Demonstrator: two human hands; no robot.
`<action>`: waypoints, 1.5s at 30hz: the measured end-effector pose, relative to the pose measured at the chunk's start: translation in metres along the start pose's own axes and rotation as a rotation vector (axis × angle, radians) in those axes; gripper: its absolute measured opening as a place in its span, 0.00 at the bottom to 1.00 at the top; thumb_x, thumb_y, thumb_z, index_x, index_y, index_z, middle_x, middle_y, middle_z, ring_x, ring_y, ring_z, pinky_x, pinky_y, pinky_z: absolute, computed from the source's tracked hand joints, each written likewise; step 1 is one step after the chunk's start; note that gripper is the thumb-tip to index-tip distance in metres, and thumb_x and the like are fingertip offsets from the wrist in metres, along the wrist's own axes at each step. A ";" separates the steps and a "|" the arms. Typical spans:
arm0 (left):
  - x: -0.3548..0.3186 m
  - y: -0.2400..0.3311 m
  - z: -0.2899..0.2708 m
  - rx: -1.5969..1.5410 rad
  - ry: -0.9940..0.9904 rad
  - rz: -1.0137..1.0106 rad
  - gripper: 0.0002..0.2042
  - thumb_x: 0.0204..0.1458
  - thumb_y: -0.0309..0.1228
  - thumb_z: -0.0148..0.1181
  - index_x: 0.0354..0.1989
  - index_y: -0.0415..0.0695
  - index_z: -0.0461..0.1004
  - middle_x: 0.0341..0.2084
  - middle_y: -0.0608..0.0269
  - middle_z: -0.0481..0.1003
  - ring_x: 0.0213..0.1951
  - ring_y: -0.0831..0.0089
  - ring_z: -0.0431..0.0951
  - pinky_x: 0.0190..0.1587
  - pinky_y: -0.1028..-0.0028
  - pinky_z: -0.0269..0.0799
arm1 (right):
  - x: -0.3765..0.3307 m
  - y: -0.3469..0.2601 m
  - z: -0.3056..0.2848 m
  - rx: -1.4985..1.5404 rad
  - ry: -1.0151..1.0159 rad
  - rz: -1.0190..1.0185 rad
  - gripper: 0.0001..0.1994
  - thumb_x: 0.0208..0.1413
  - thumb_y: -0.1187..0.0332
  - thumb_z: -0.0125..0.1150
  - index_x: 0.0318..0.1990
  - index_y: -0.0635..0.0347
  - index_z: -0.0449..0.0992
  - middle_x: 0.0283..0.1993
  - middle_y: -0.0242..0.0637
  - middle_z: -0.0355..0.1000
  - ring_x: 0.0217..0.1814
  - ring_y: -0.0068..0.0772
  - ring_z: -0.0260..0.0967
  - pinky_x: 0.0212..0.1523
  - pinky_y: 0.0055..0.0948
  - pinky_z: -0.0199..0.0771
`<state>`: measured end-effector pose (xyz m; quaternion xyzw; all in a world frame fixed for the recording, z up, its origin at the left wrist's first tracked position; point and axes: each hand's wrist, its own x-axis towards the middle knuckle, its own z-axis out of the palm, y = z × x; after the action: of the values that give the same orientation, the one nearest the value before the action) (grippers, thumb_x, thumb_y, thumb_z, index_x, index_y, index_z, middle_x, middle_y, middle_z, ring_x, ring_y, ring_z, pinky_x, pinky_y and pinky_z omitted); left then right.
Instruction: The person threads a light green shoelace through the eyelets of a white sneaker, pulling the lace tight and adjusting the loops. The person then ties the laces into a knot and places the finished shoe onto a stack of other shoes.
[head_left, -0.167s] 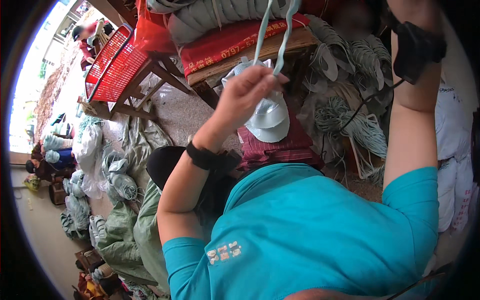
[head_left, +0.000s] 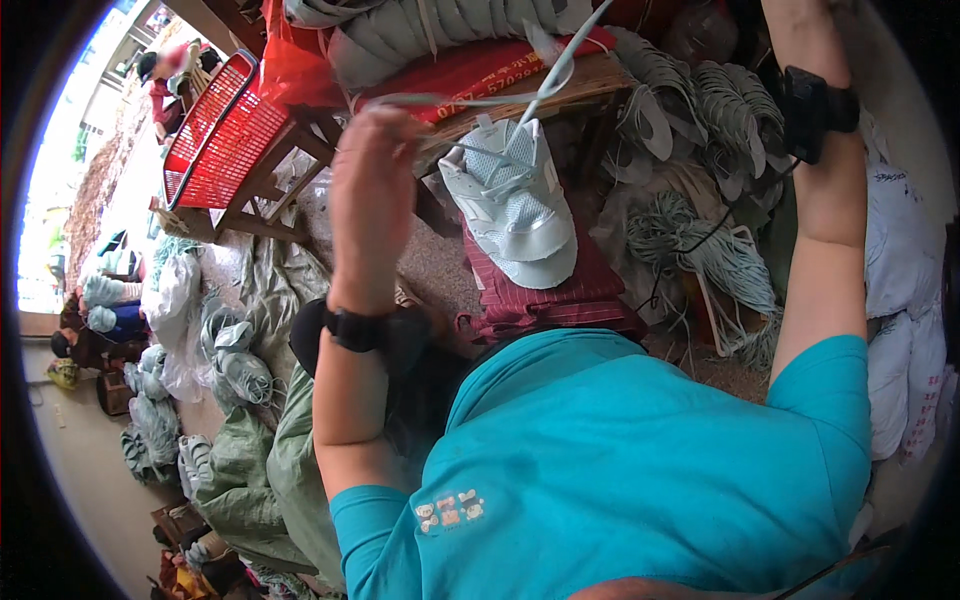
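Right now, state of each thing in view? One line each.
left hand: raised, pinching a pale lace pulled taut.
right hand: out of frame; only the raised forearm shows.
pale lace: stretched from the shoe upper, partly threaded.
shoe upper: flat on the maroon cloth, unsoled.
red basket: tilted on a wooden stand.
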<state>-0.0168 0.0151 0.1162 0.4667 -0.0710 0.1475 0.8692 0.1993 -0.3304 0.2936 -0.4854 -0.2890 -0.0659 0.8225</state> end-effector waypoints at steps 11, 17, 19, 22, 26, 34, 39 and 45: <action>-0.025 0.039 -0.174 -0.322 0.346 -0.237 0.10 0.66 0.30 0.44 0.38 0.37 0.70 0.18 0.74 0.60 0.22 0.80 0.57 0.28 0.77 0.55 | -0.136 0.096 -0.299 -0.327 1.158 0.336 0.18 0.58 0.68 0.59 0.55 0.64 0.72 0.44 0.39 0.77 0.41 0.32 0.75 0.46 0.33 0.75; -0.020 0.064 -0.185 -0.129 0.404 -0.045 0.11 0.67 0.31 0.43 0.40 0.37 0.70 0.21 0.71 0.62 0.25 0.80 0.59 0.31 0.77 0.59 | -0.188 0.169 -0.062 -0.616 -0.042 0.484 0.11 0.60 0.68 0.58 0.45 0.64 0.77 0.43 0.32 0.75 0.44 0.22 0.71 0.48 0.25 0.71; -0.018 0.066 -0.183 -0.095 0.356 -0.064 0.11 0.67 0.31 0.44 0.42 0.37 0.69 0.23 0.71 0.63 0.26 0.80 0.61 0.32 0.77 0.60 | -0.197 0.164 0.006 -0.697 -0.504 0.441 0.07 0.59 0.70 0.59 0.43 0.61 0.78 0.40 0.29 0.74 0.44 0.21 0.70 0.46 0.23 0.71; -0.017 0.062 -0.169 -0.078 0.342 -0.103 0.11 0.67 0.32 0.43 0.43 0.37 0.70 0.25 0.70 0.65 0.27 0.79 0.62 0.33 0.77 0.61 | -0.203 0.182 0.042 -0.844 -0.781 0.177 0.08 0.50 0.76 0.61 0.39 0.60 0.78 0.30 0.33 0.69 0.35 0.26 0.68 0.34 0.29 0.69; -0.027 0.070 -0.155 -0.051 0.310 -0.097 0.13 0.67 0.32 0.42 0.47 0.36 0.70 0.27 0.68 0.68 0.29 0.79 0.65 0.36 0.76 0.64 | -0.193 0.194 0.042 -0.959 -0.943 -0.057 0.05 0.47 0.77 0.64 0.33 0.58 0.76 0.30 0.35 0.70 0.35 0.33 0.69 0.38 0.32 0.67; -0.038 0.062 -0.124 -0.022 0.358 -0.096 0.14 0.67 0.32 0.43 0.48 0.34 0.70 0.28 0.67 0.69 0.31 0.77 0.66 0.38 0.75 0.65 | -0.211 0.195 0.043 -1.078 -0.834 -0.212 0.09 0.48 0.76 0.64 0.36 0.56 0.71 0.35 0.33 0.70 0.37 0.37 0.69 0.42 0.34 0.67; -0.029 0.080 -0.139 -0.116 0.243 0.023 0.12 0.67 0.30 0.44 0.47 0.33 0.70 0.27 0.67 0.67 0.28 0.79 0.62 0.34 0.76 0.62 | -0.207 0.197 0.042 -1.044 -0.876 -0.165 0.09 0.48 0.75 0.64 0.36 0.55 0.71 0.36 0.34 0.70 0.38 0.38 0.70 0.42 0.34 0.67; -0.023 0.105 -0.152 -0.078 0.197 0.103 0.12 0.66 0.30 0.45 0.48 0.33 0.70 0.27 0.68 0.67 0.27 0.80 0.62 0.31 0.77 0.60 | -0.185 0.189 0.050 -1.117 -1.140 -0.138 0.04 0.51 0.72 0.60 0.33 0.58 0.72 0.36 0.39 0.70 0.39 0.45 0.72 0.42 0.41 0.70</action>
<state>-0.0743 0.1914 0.1088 0.4113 -0.0148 0.2342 0.8808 0.0995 -0.2226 0.0684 -0.7656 -0.6183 0.0066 0.1776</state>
